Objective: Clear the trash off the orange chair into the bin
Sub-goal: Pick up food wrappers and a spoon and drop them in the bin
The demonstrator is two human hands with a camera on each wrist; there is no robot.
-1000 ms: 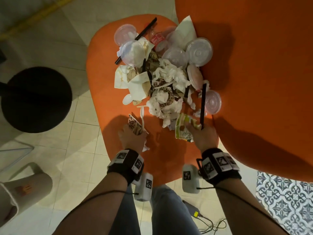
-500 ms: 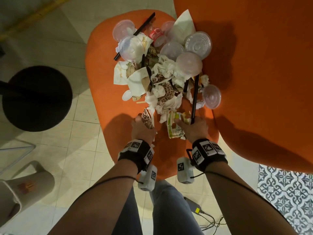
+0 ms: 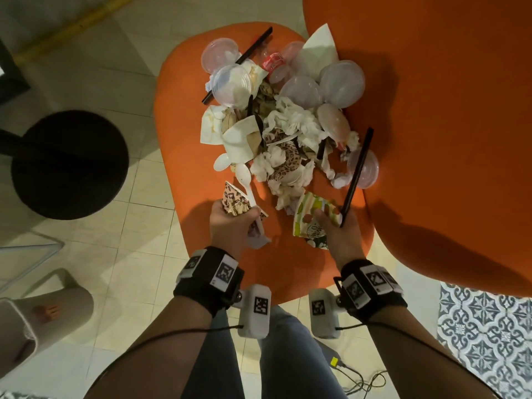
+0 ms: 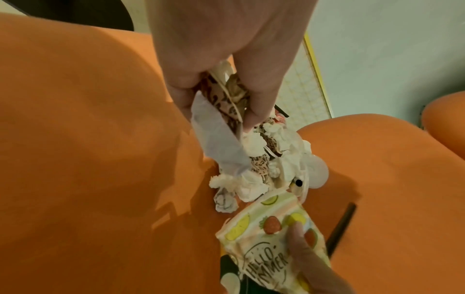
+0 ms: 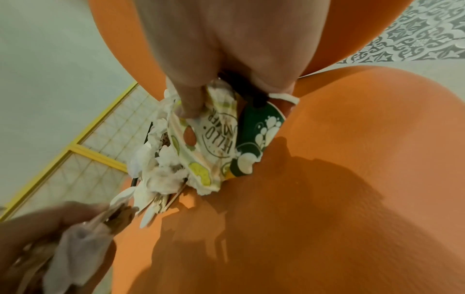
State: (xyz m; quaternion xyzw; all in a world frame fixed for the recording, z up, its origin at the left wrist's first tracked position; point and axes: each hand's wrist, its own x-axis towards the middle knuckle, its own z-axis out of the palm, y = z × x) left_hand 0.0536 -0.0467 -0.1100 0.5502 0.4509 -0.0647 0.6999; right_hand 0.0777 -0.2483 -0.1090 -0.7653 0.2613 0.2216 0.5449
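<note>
Left hand (image 3: pixel 230 226) grips a crushed cup (image 3: pixel 234 201); right hand (image 3: pixel 339 228) grips fruit cup (image 3: pixel 309 218) and straw (image 3: pixel 355 177). Trash looks light, crushable: pinch rims.

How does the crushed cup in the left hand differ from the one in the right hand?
The leopard-print cup is brown and tan; the fruit-print cup is pale with yellow, green and red fruit and lettering. The left hand grips the leopard-print cup with a white plastic spoon and a tissue; the right hand pinches the fruit-print cup alongside a black straw. Both are flattened paper cups.
</note>
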